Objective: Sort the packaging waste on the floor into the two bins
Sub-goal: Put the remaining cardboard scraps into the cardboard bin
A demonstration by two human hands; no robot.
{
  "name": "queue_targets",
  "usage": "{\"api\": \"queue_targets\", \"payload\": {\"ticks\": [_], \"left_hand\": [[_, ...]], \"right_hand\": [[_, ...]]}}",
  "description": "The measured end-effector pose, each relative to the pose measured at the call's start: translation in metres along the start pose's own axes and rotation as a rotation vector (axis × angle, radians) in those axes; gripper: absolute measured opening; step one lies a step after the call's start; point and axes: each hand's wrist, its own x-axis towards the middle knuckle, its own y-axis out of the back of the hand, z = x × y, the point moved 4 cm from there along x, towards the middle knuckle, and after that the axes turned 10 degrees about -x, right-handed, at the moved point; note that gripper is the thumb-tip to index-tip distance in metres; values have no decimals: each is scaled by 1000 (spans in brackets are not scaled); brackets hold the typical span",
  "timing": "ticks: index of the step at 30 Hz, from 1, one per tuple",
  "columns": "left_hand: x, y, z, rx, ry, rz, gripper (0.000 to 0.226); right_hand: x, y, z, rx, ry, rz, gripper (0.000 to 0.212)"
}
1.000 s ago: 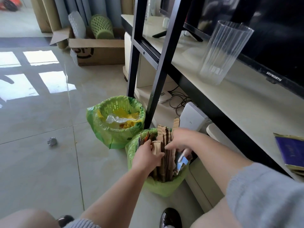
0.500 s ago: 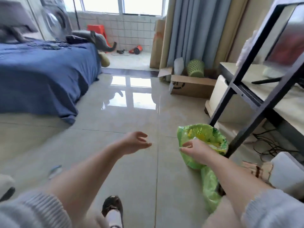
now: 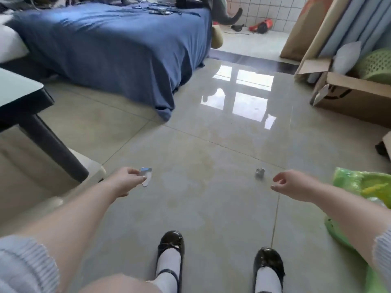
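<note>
1. Nearest me, I see two black shoes (image 3: 171, 243) with white socks standing on the tiled floor (image 3: 211, 208), toes pointing forward.
2. Grey knit sleeves (image 3: 23, 265) sit pushed up on both forearms at the lower corners.
3. My left hand (image 3: 127, 180) reaches out low over the floor, loosely curled, fingertips right at a scrap (image 3: 146, 175) of whitish-blue packaging. I cannot tell whether it grips the scrap or only touches it.
4. My right hand (image 3: 294, 187) hangs out to the right, fingers slack and parted, holding nothing.
5. A small crumpled foil ball (image 3: 259, 172) lies on the floor just left of the right hand and apart from it.
6. At the right edge I see a green-bagged bin (image 3: 347, 180) with something yellow inside; a second patch of green bag (image 3: 338, 233) shows below the right forearm, mostly hidden.
7. To my left stands a dark-legged table (image 3: 23, 98), its leg slanting down to a pale base.
8. Farther on, the floor is glossy and mirrors a window.
9. A bed (image 3: 110, 45) with a blue cover fills the upper left, the cover hanging to the floor.
10. On the right, an open cardboard box (image 3: 351, 96) sits by the curtains (image 3: 347, 24), with a green mesh basket (image 3: 376, 64) behind it.
11. Beyond, a tiled area holds a red-and-black object I cannot make out.
</note>
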Motion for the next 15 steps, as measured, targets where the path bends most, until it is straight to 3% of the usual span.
{"api": "queue_targets", "payload": {"ticks": [6, 11, 15], "left_hand": [[85, -17, -32, 51, 55, -7, 49], [154, -34, -51, 240, 64, -26, 59], [209, -38, -59, 448, -3, 46, 64]], "right_hand": [[94, -40, 10, -71, -51, -72, 43], [157, -74, 25, -121, -74, -137, 50], [202, -96, 32, -86, -94, -127, 59]]}}
